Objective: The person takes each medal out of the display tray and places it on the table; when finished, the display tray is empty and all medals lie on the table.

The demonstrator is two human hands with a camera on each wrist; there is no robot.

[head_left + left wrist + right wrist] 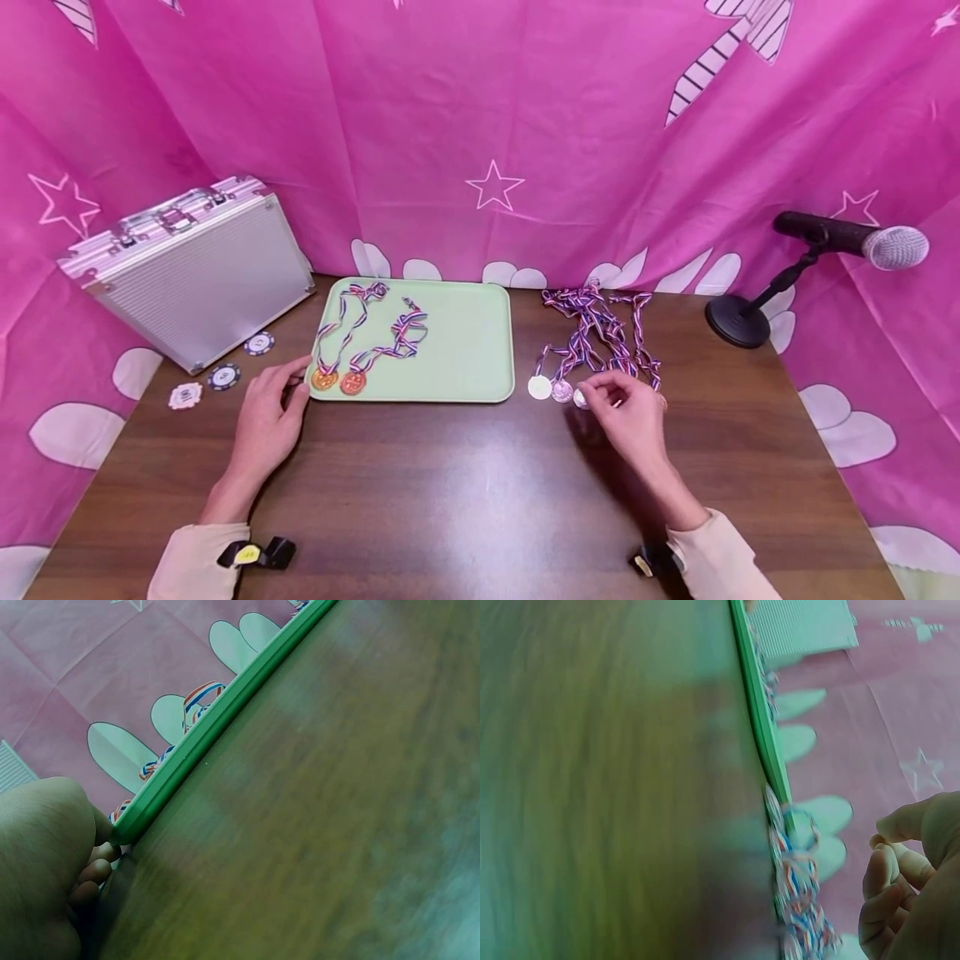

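Observation:
My left hand (268, 421) grips the left front corner of a light green tray (465, 342), thumb and fingers at its rim. Inside the tray lie a gold medal (325, 379) and a copper-coloured medal (353, 382), each on a red, white and blue striped ribbon. To the right of the tray, more striped ribbons (588, 325) lie tangled, their medals toward the front, among them a pale medal (539, 387) and a silvery medal (562, 390). Above these medals hovers my right hand (628, 414), fingers loosely bent and nothing between them; it partly hides the medals below.
A silver case (202, 283) stands at the back left, with poker chips (224, 377) in front of it. At the back right a microphone (847, 237) sits on a black stand (738, 321). A pink curtain (420, 125) hangs behind the wooden table (450, 500).

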